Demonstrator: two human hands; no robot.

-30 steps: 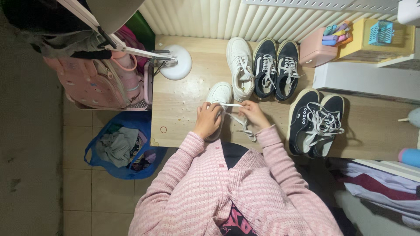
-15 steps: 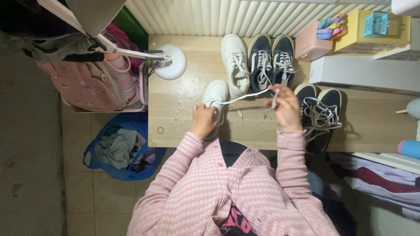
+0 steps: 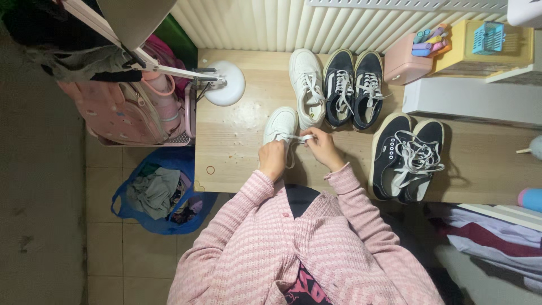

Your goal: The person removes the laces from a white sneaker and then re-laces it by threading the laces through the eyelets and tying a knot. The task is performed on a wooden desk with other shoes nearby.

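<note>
Lacing: both hands work at a white sneaker (image 3: 280,125) near the front of the desk (image 3: 237,152)
Left hand (image 3: 272,160): fingers closed on the sneaker's near end and lace
Right hand (image 3: 323,148): fingers pinched on the white lace (image 3: 299,138), held flat across the shoe
Second white sneaker (image 3: 306,86): just behind, farther back on the desk
Dark pair (image 3: 354,87): beside it, laced white
Other dark pair (image 3: 407,155): at the right, laces loose
Lamp base (image 3: 226,82): white, at the desk's left
Blue bag (image 3: 155,192): on the floor, full of cloth
</note>
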